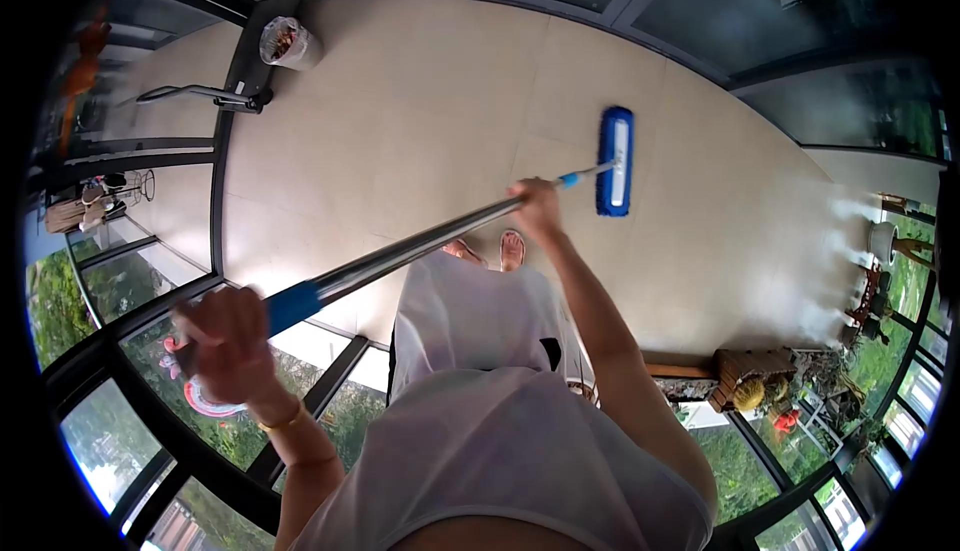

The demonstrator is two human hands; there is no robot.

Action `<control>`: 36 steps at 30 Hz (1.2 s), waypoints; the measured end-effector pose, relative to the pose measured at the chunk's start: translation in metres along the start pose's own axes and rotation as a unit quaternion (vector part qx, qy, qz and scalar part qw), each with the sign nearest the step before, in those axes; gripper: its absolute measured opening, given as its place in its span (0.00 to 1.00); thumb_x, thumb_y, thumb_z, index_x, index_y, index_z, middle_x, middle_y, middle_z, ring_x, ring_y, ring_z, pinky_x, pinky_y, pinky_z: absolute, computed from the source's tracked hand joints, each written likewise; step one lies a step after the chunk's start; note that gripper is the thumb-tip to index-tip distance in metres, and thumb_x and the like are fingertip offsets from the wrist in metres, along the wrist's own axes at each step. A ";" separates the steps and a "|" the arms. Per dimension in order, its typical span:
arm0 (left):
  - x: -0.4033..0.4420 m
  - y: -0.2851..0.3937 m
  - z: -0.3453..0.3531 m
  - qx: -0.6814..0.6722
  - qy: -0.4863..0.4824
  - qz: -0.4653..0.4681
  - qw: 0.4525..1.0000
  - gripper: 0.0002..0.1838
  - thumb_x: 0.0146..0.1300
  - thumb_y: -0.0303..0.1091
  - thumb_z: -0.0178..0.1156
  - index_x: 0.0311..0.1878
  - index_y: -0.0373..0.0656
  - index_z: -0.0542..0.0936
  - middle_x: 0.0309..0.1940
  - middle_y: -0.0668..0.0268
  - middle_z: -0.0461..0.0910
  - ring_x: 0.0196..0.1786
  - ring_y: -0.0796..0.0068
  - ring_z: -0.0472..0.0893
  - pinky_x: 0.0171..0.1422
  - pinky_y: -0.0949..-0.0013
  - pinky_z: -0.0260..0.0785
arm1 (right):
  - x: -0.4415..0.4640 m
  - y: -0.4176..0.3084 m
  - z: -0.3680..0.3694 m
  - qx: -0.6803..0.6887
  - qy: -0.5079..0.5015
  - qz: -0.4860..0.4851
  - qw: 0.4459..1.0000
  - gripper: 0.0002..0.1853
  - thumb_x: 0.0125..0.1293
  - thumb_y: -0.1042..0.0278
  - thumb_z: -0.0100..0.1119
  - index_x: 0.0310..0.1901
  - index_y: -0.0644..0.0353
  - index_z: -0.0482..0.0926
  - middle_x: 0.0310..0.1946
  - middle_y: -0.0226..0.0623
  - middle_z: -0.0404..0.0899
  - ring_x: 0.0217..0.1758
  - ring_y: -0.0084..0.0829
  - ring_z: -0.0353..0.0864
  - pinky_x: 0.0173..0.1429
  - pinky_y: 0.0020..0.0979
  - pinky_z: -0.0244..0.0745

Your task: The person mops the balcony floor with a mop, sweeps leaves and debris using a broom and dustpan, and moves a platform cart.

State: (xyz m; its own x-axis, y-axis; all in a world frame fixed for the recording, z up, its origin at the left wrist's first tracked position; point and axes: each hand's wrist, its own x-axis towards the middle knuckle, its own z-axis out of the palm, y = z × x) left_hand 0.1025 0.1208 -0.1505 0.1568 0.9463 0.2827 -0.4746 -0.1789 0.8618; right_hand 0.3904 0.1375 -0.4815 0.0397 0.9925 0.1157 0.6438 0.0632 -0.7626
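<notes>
A long silver mop handle slants from lower left to upper right across my body. My left hand, with a band on its wrist, is closed round the top end of the handle beside its blue grip. Further down the pole, my right hand wraps round the metal near a small blue collar. The blue mop head lies flat on the beige floor, ahead of me and to the right.
A lined waste bin stands at the upper left, near a dark metal object with a bar. Glass panels border the floor. Potted plants, a wooden crate and other items line the right side. My feet are below the pole.
</notes>
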 end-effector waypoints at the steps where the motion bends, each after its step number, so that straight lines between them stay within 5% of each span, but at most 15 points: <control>1: 0.013 -0.023 0.012 0.068 -0.018 0.004 0.998 0.05 0.56 0.30 0.51 0.31 0.44 0.65 0.18 0.72 0.60 0.20 0.78 0.62 0.27 0.73 0.54 | 0.005 0.030 -0.005 -0.053 0.034 0.006 0.998 0.08 0.45 0.72 0.58 0.16 0.59 0.70 0.16 0.41 0.71 0.26 0.45 0.72 0.32 0.41 0.66; 4: 0.040 -0.075 0.029 0.017 -0.049 -0.042 0.998 0.13 0.49 0.38 0.63 0.29 0.41 0.71 0.16 0.71 0.67 0.22 0.77 0.67 0.32 0.69 0.58 | 0.031 0.091 -0.025 -0.150 0.087 0.038 0.984 0.10 0.49 0.66 0.57 0.17 0.62 0.74 0.19 0.46 0.74 0.27 0.47 0.73 0.32 0.43 0.68; 8: 0.060 -0.116 0.004 0.028 -0.125 -0.073 0.989 0.06 0.50 0.31 0.61 0.27 0.38 0.78 0.19 0.68 0.73 0.25 0.75 0.68 0.40 0.66 0.63 | 0.075 0.133 -0.033 -0.224 0.052 0.056 0.972 0.11 0.49 0.66 0.59 0.17 0.64 0.74 0.20 0.47 0.74 0.27 0.45 0.74 0.30 0.40 0.67; 9: 0.064 -0.121 -0.010 0.041 -0.149 -0.072 0.985 0.04 0.50 0.28 0.60 0.28 0.38 0.78 0.20 0.68 0.74 0.26 0.75 0.68 0.41 0.66 0.63 | 0.086 0.160 -0.012 -0.135 0.103 0.088 0.982 0.18 0.43 0.72 0.65 0.14 0.58 0.61 0.16 0.38 0.67 0.21 0.41 0.65 0.29 0.38 0.59; 13: 0.091 -0.119 -0.070 0.097 -0.182 -0.075 0.976 0.03 0.50 0.24 0.60 0.30 0.38 0.79 0.22 0.68 0.76 0.27 0.74 0.67 0.42 0.67 0.62 | 0.147 0.154 0.026 -0.140 0.022 0.043 0.989 0.20 0.43 0.73 0.65 0.14 0.61 0.59 0.16 0.37 0.64 0.20 0.38 0.60 0.26 0.35 0.58; 14: 0.097 -0.118 -0.090 0.105 -0.175 -0.080 0.976 0.02 0.51 0.24 0.59 0.30 0.38 0.79 0.23 0.68 0.77 0.27 0.73 0.68 0.43 0.66 0.62 | 0.162 0.146 0.039 0.076 0.019 0.085 0.993 0.20 0.44 0.75 0.65 0.14 0.62 0.59 0.16 0.37 0.64 0.20 0.37 0.60 0.26 0.34 0.58; 16: 0.110 -0.106 -0.126 0.093 -0.110 -0.068 0.987 0.03 0.52 0.26 0.59 0.29 0.37 0.79 0.25 0.65 0.79 0.29 0.70 0.70 0.44 0.66 0.62 | 0.194 0.128 0.076 0.044 -0.005 0.097 0.994 0.17 0.45 0.73 0.65 0.15 0.63 0.62 0.16 0.38 0.65 0.21 0.35 0.64 0.27 0.34 0.60; 19: 0.120 -0.075 -0.191 0.105 -0.036 -0.048 0.993 0.06 0.55 0.30 0.58 0.29 0.36 0.76 0.24 0.60 0.78 0.29 0.68 0.71 0.43 0.64 0.63 | 0.246 0.050 0.122 -0.086 -0.142 0.035 0.985 0.16 0.48 0.68 0.64 0.15 0.65 0.66 0.17 0.40 0.68 0.22 0.35 0.68 0.28 0.35 0.62; 23: 0.111 -0.008 -0.273 0.116 0.092 0.012 0.989 0.12 0.61 0.36 0.53 0.29 0.35 0.72 0.19 0.65 0.71 0.19 0.77 0.61 0.35 0.66 0.60 | 0.280 -0.043 0.222 -0.052 -0.195 -0.102 0.974 0.10 0.42 0.68 0.57 0.13 0.63 0.70 0.14 0.47 0.70 0.19 0.46 0.71 0.24 0.38 0.63; 26: 0.065 0.078 -0.340 0.148 0.122 0.011 0.981 0.14 0.65 0.39 0.44 0.37 0.36 0.69 0.22 0.62 0.67 0.28 0.70 0.60 0.36 0.66 0.55 | 0.268 -0.129 0.304 -0.035 -0.243 -0.171 0.954 0.07 0.41 0.66 0.58 0.13 0.55 0.72 0.14 0.41 0.73 0.22 0.45 0.74 0.32 0.42 0.65; 30: 0.015 0.222 -0.361 0.241 0.151 0.081 0.955 0.19 0.67 0.40 0.34 0.44 0.37 0.71 0.10 0.78 0.56 0.18 0.82 0.56 0.30 0.72 0.51 | 0.215 -0.278 0.393 0.079 -0.368 -0.209 0.903 0.04 0.42 0.67 0.55 0.16 0.54 0.73 0.16 0.38 0.74 0.25 0.43 0.76 0.37 0.44 0.61; 31: -0.011 0.259 -0.354 0.308 0.373 0.209 0.850 0.20 0.66 0.40 0.35 0.39 0.33 0.72 0.10 0.76 0.59 0.17 0.83 0.58 0.37 0.72 0.55 | 0.200 -0.317 0.406 0.086 -0.419 -0.239 0.872 0.04 0.44 0.66 0.55 0.17 0.54 0.73 0.17 0.39 0.75 0.26 0.43 0.76 0.39 0.43 0.61; 32: -0.037 0.296 -0.347 0.352 0.598 0.265 0.670 0.21 0.64 0.40 0.36 0.35 0.29 0.73 0.09 0.74 0.62 0.15 0.83 0.60 0.44 0.72 0.59 | 0.178 -0.351 0.424 0.115 -0.417 -0.246 0.867 0.06 0.42 0.69 0.56 0.16 0.54 0.70 0.15 0.36 0.72 0.26 0.40 0.75 0.42 0.41 0.61; 34: -0.067 0.356 -0.344 0.278 0.187 0.151 0.930 0.20 0.65 0.38 0.39 0.46 0.26 0.67 0.28 0.49 0.74 0.22 0.77 0.74 0.52 0.67 0.67 | 0.148 -0.414 0.443 0.184 -0.456 -0.266 0.829 0.08 0.44 0.65 0.57 0.16 0.55 0.70 0.16 0.37 0.72 0.28 0.40 0.76 0.44 0.40 0.61; 36: -0.030 0.347 -0.305 0.345 0.169 0.211 0.899 0.18 0.63 0.53 0.41 0.36 0.48 0.67 0.15 0.73 0.67 0.13 0.84 0.66 0.20 0.74 0.66 | 0.123 -0.456 0.465 0.199 -0.497 -0.281 0.797 0.09 0.46 0.64 0.56 0.16 0.56 0.70 0.16 0.38 0.73 0.28 0.40 0.76 0.45 0.40 0.61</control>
State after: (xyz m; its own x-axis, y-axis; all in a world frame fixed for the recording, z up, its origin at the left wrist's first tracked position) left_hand -0.3308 0.1123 0.0122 -0.2378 0.7617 0.6027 0.2387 -0.5557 0.7964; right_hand -0.2541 0.2792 -0.4157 -0.9213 0.3760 0.0989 0.0462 0.3584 -0.9324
